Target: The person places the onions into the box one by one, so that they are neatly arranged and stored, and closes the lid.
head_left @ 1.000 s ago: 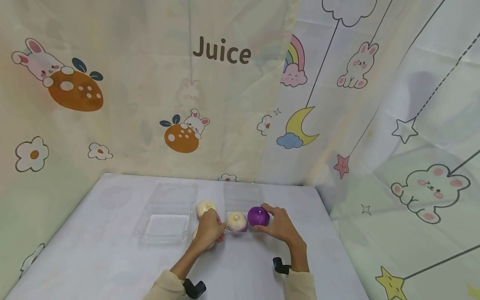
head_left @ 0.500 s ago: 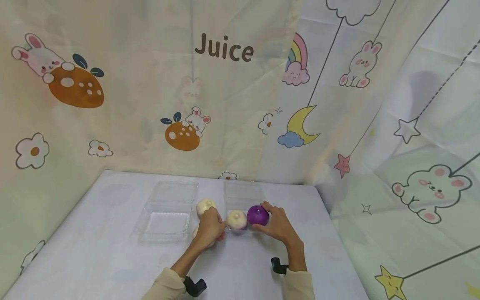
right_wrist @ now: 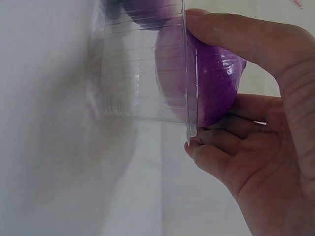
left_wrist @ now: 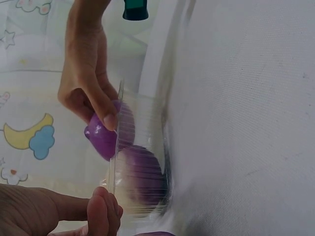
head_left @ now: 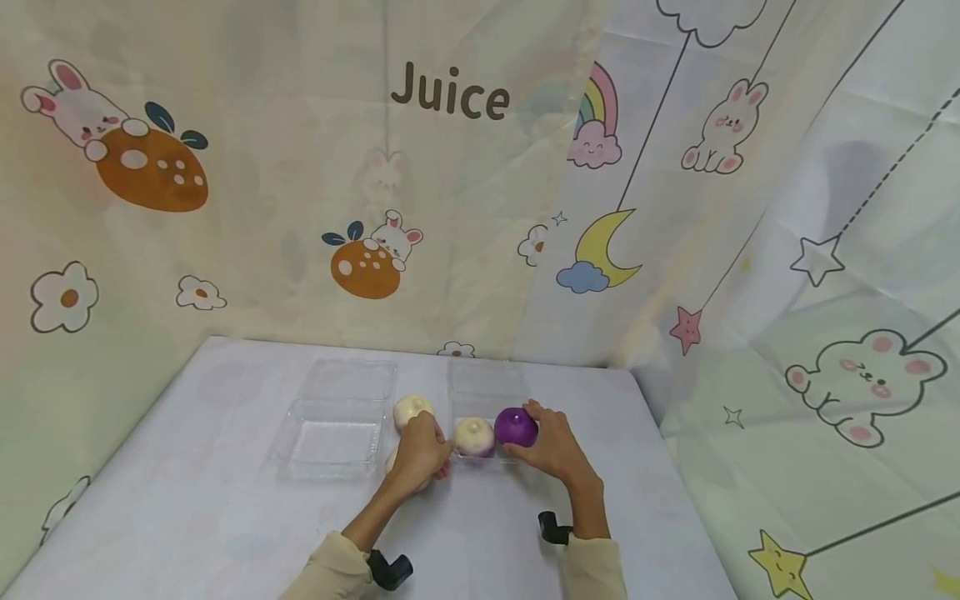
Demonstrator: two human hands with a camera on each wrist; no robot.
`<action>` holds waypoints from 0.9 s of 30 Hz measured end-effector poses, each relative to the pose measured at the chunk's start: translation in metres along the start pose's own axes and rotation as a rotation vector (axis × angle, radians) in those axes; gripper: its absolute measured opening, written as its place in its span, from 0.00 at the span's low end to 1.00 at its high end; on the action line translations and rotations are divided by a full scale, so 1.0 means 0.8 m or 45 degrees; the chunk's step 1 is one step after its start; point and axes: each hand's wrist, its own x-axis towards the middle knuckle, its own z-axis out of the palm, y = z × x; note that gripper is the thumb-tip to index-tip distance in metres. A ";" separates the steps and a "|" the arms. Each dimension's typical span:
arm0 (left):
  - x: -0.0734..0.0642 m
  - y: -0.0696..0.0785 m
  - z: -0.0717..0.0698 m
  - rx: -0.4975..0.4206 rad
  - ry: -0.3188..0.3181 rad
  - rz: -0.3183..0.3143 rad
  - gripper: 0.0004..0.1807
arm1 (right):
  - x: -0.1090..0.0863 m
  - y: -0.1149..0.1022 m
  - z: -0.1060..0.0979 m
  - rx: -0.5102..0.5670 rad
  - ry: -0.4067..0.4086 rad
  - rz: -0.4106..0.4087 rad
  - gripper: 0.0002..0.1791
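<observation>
Wall cloth (head_left: 262,133): cartoon-printed, standing behind your white-covered counter (head_left: 225,533).
Purple onion (head_left: 516,427): sits partly below the rim of the right clear container (right_wrist: 140,96), next to the cream-topped onion (head_left: 474,437).
Right hand (head_left: 555,446): your fingers grip the purple onion round its sides.
Left hand (head_left: 422,450): your fingers appear to pinch the container's left rim.
Onion handling: probably firm, light and slick; take it by its broad sides, clear of the tip.
Container handling: looks thin and bendable, likely to crease; hold it by the rim.
Since a second ago: both your grips match; your view has tipped slightly, so the wall print sits higher.
</observation>
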 end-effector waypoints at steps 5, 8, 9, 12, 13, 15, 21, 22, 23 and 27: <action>0.000 0.000 0.000 -0.009 0.001 0.010 0.10 | 0.000 -0.003 0.000 0.008 -0.004 0.010 0.48; 0.000 0.000 -0.001 -0.007 0.002 0.016 0.09 | 0.000 -0.003 0.000 -0.003 0.001 0.006 0.48; 0.000 0.000 -0.001 -0.006 0.001 0.020 0.09 | 0.000 -0.004 0.001 -0.002 0.002 0.011 0.48; 0.000 0.001 -0.002 -0.008 -0.002 0.029 0.09 | -0.001 -0.004 0.002 0.004 0.009 0.019 0.48; 0.000 0.000 -0.001 -0.008 -0.003 0.032 0.09 | -0.001 -0.005 0.002 0.003 0.010 0.021 0.48; 0.000 0.000 -0.001 -0.012 -0.002 0.033 0.09 | 0.000 -0.006 0.002 -0.001 0.010 0.022 0.48; 0.000 -0.003 0.001 -0.046 0.007 0.050 0.09 | 0.003 -0.010 0.001 -0.015 0.011 0.012 0.46; -0.001 -0.004 0.001 -0.055 0.009 0.060 0.09 | 0.003 -0.010 0.001 -0.023 0.013 0.008 0.46; 0.003 -0.012 0.003 -0.063 0.009 0.113 0.10 | 0.004 -0.009 0.001 -0.021 0.014 0.010 0.46; 0.003 -0.014 0.004 -0.066 0.013 0.133 0.10 | 0.005 -0.010 0.002 -0.013 0.020 0.013 0.46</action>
